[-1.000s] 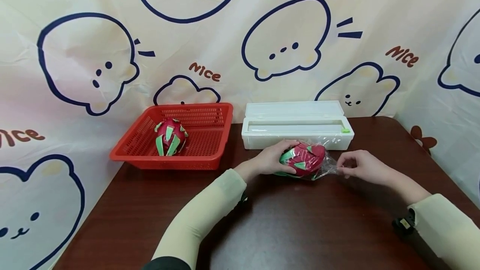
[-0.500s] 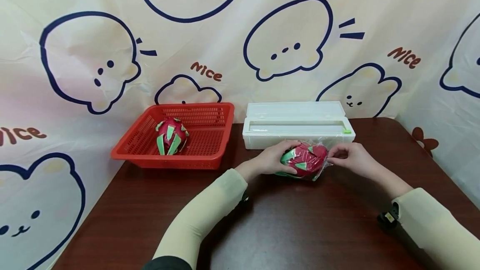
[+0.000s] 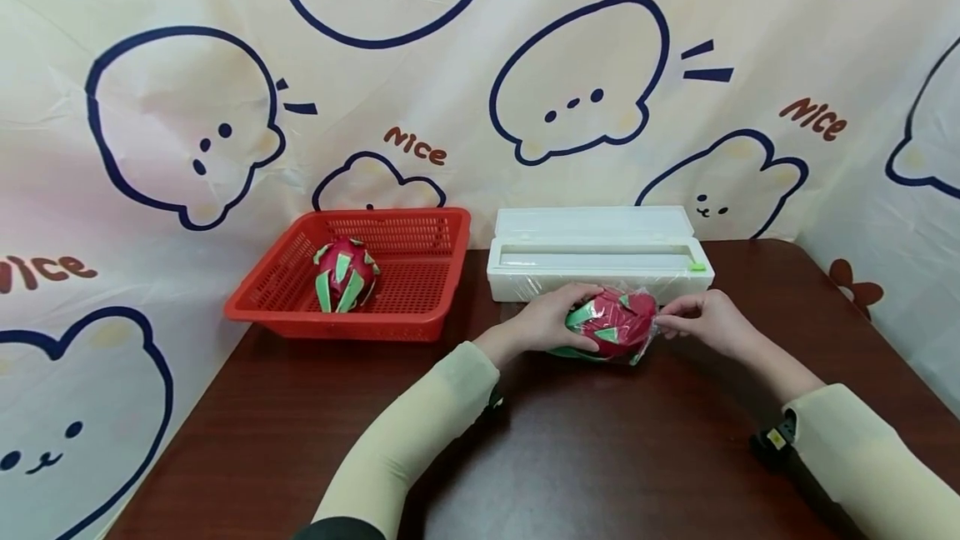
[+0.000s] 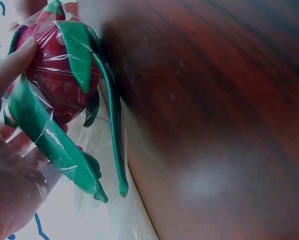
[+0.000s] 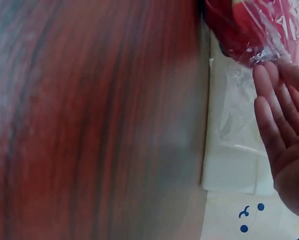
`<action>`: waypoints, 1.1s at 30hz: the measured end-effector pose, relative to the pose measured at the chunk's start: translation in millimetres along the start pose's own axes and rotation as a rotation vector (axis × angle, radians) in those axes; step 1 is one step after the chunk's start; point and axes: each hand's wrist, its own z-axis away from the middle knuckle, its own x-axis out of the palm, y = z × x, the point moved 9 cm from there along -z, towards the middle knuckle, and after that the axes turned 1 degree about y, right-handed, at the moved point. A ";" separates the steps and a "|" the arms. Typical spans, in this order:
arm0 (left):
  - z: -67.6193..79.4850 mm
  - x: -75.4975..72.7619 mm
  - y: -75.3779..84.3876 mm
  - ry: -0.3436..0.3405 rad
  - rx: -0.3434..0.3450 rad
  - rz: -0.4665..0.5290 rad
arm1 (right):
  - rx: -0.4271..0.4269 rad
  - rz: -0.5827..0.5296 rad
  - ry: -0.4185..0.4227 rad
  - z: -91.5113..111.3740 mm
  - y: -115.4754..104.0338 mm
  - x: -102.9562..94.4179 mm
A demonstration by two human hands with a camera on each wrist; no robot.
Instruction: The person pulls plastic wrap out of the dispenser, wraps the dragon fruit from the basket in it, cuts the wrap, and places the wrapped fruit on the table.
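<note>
Red fruit (image 3: 618,322) | within left fingers (image 3: 579,291) | right fingers (image 5: 272,96) pinch film (image 5: 265,53)

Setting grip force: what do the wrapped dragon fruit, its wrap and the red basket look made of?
Wrap: thin plastic film, glossy; see-through, with creases and glints.
Wrapped dragon fruit: possibly a plastic imitation; green scales look smooth, evenly coloured, though the wrap's shine leaves finish open.
Red basket: likely moulded plastic, slight sheen; uniform colour, perforated walls.
</note>
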 end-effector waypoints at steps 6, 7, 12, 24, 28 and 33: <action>1.6 0.7 -2.8 0.005 -0.050 0.045 | -0.040 0.107 0.008 3.0 -8.2 0.5; 1.9 0.6 -3.4 0.008 -0.054 0.048 | -0.049 0.127 0.018 2.6 -9.2 0.5; 2.6 1.1 -4.8 0.018 -0.060 0.032 | -0.066 0.187 0.072 -0.9 -11.4 0.2; 1.7 7.1 -6.2 -0.009 -0.070 0.048 | -0.090 0.257 0.074 1.1 -31.6 -15.4; 0.0 7.2 -4.3 -0.023 -0.053 0.042 | -0.127 0.222 0.047 -0.5 -39.0 -11.1; -0.3 5.9 -4.2 -0.034 -0.043 0.046 | -0.185 0.178 -0.038 -7.8 -42.9 7.8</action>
